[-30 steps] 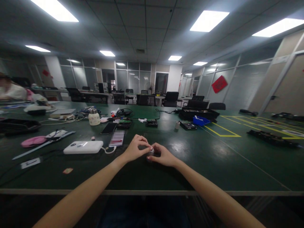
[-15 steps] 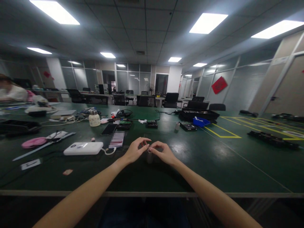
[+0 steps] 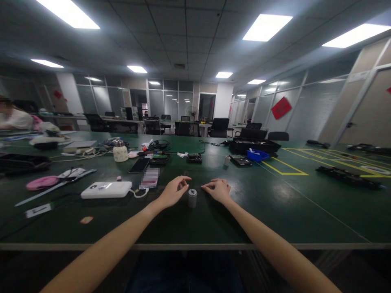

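A small silver metal cylinder (image 3: pixel 192 199) stands upright on the green table in front of me, with dark small details on its top face. My left hand (image 3: pixel 173 192) is just left of it, thumb and fingers apart, holding nothing. To the cylinder's right, clear of it, my right hand (image 3: pixel 218 190) has thumb and fingertips pinched together. Anything in that pinch is too small to make out. Farther back, a similar small cylinder (image 3: pixel 227 161) stands beside a black hard-drive-like unit (image 3: pixel 241 160).
Left of my hands lie a white power bank (image 3: pixel 106 190), a phone (image 3: pixel 149 178) with a cable, and a pink band (image 3: pixel 42 183). A blue tray (image 3: pixel 257 155) and a black case (image 3: pixel 255 145) sit at the back right. A person (image 3: pixel 15 116) sits at far left.
My right hand has drawn away to the right from the cylinder's top, and the fingertips of my two hands have parted. The cylinder still stands upright, now uncovered.
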Demonstrator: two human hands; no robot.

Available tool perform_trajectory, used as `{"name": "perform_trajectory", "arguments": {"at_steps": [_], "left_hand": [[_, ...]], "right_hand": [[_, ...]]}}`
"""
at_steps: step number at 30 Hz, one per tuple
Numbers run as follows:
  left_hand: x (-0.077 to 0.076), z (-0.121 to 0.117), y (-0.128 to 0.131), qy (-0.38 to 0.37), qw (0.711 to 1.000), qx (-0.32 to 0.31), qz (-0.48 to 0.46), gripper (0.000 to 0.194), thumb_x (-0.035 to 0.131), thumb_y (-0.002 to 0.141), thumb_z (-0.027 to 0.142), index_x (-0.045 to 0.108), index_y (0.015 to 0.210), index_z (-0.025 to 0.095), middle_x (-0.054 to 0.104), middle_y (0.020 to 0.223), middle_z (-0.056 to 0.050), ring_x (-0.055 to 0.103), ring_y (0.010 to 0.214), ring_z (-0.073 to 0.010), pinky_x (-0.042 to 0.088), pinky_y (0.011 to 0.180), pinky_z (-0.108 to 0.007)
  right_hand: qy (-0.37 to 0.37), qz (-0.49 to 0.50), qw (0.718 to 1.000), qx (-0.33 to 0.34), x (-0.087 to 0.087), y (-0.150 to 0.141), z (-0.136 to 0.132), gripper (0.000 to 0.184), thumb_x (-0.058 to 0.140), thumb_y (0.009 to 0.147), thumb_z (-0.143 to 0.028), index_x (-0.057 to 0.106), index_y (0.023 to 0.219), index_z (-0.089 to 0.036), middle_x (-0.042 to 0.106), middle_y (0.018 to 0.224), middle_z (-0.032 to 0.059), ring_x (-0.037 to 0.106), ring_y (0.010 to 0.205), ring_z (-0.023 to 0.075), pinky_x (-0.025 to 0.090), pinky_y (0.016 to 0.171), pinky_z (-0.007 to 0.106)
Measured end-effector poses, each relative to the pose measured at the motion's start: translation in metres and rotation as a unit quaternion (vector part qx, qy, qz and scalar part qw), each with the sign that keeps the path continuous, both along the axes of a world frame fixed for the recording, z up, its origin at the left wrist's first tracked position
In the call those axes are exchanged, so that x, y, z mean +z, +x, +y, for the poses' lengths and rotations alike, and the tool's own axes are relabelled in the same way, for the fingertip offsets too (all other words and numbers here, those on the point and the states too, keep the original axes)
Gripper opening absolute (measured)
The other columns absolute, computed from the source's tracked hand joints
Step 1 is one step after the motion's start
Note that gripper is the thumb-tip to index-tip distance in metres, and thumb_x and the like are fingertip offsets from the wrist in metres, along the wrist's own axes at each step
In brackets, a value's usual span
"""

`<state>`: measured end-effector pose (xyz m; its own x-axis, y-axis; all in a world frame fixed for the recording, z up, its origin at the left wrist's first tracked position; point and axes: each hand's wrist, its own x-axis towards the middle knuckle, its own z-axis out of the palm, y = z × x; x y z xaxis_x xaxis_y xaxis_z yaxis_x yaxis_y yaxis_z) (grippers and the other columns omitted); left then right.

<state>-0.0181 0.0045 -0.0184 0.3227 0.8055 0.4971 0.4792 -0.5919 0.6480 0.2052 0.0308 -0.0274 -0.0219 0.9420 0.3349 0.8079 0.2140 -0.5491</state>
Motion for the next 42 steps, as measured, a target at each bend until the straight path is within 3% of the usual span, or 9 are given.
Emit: {"name": "perform_trajectory", "arguments": {"at_steps": [4, 8, 13, 22, 27, 31, 34, 42], "left_hand": [[-0.001, 0.001, 0.000, -0.004, 1.000, -0.003, 0.009, 0.029, 0.049, 0.083, 0.022, 0.057, 0.111, 0.019, 0.059, 0.086, -0.002, 0.054, 0.072, -0.0137, 0.044, 0.068, -0.026], [-0.002, 0.001, 0.000, -0.010, 1.000, 0.006, 0.010, 0.030, 0.049, 0.082, 0.020, 0.057, 0.111, 0.018, 0.059, 0.086, -0.002, 0.053, 0.071, -0.0133, 0.044, 0.068, -0.026], [-0.002, 0.001, 0.000, -0.012, 1.000, -0.003, 0.004, 0.029, 0.049, 0.082, 0.020, 0.058, 0.109, 0.017, 0.059, 0.085, -0.003, 0.053, 0.072, -0.0140, 0.043, 0.067, -0.026], [0.001, -0.001, 0.001, -0.012, 1.000, -0.004, 0.000, 0.028, 0.050, 0.083, 0.026, 0.059, 0.108, 0.017, 0.059, 0.084, -0.003, 0.054, 0.071, -0.0140, 0.042, 0.066, -0.025], [0.007, -0.007, 0.004, -0.006, 0.999, -0.008, -0.052, 0.028, 0.050, 0.085, 0.039, 0.063, 0.098, 0.017, 0.062, 0.079, -0.002, 0.055, 0.071, -0.0144, 0.040, 0.062, -0.024], [0.012, -0.012, 0.005, 0.009, 0.999, -0.010, -0.053, 0.029, 0.063, 0.075, 0.044, 0.066, 0.087, 0.017, 0.063, 0.077, -0.001, 0.056, 0.070, -0.0141, 0.040, 0.061, -0.024], [0.011, -0.012, 0.004, 0.014, 0.999, -0.019, -0.036, 0.027, 0.066, 0.073, 0.043, 0.070, 0.080, 0.018, 0.062, 0.077, -0.002, 0.055, 0.068, -0.0132, 0.039, 0.060, -0.024], [0.014, -0.013, 0.003, -0.025, 0.998, -0.049, -0.022, 0.027, 0.062, 0.076, 0.043, 0.074, 0.079, 0.019, 0.060, 0.082, -0.003, 0.053, 0.069, -0.0128, 0.038, 0.058, -0.024]], "right_hand": [[0.041, 0.015, 0.999, 0.018, 0.005, -0.005, -0.003, 0.018, 0.067, 0.074, -0.042, 0.075, 0.080, -0.028, 0.065, 0.101, 0.0096, 0.046, 0.108, 0.0330, 0.033, 0.090, 0.055], [0.144, 0.122, 0.971, 0.149, 0.014, -0.017, -0.015, 0.018, 0.059, 0.082, -0.034, 0.072, 0.085, -0.022, 0.068, 0.093, 0.0065, 0.059, 0.094, 0.0215, 0.043, 0.088, 0.039], [0.141, 0.156, 0.936, 0.281, 0.018, -0.032, -0.035, 0.014, 0.058, 0.084, -0.029, 0.069, 0.085, -0.020, 0.068, 0.089, 0.0052, 0.062, 0.089, 0.0182, 0.047, 0.084, 0.032], [0.080, 0.138, 0.942, 0.294, 0.024, -0.033, -0.045, 0.019, 0.056, 0.085, -0.033, 0.067, 0.084, -0.017, 0.069, 0.084, 0.0044, 0.063, 0.084, 0.0186, 0.047, 0.080, 0.031], [0.028, 0.167, 0.935, 0.313, 0.022, -0.033, -0.045, 0.023, 0.056, 0.084, -0.037, 0.063, 0.081, -0.016, 0.065, 0.081, 0.0033, 0.061, 0.079, 0.0166, 0.048, 0.076, 0.030], [-0.020, 0.215, 0.915, 0.341, 0.017, -0.033, -0.043, 0.034, 0.070, 0.072, -0.037, 0.058, 0.096, -0.016, 0.064, 0.091, 0.0036, 0.061, 0.085, 0.0170, 0.048, 0.080, 0.033], [-0.064, 0.226, 0.906, 0.351, 0.015, -0.033, -0.042, 0.044, 0.077, 0.062, -0.037, 0.056, 0.095, -0.016, 0.064, 0.088, 0.0031, 0.062, 0.082, 0.0174, 0.049, 0.079, 0.035], [-0.085, 0.229, 0.903, 0.354, 0.013, -0.033, -0.040, 0.041, 0.077, 0.061, -0.041, 0.056, 0.087, -0.016, 0.064, 0.085, 0.0029, 0.062, 0.081, 0.0180, 0.050, 0.078, 0.037]]}}
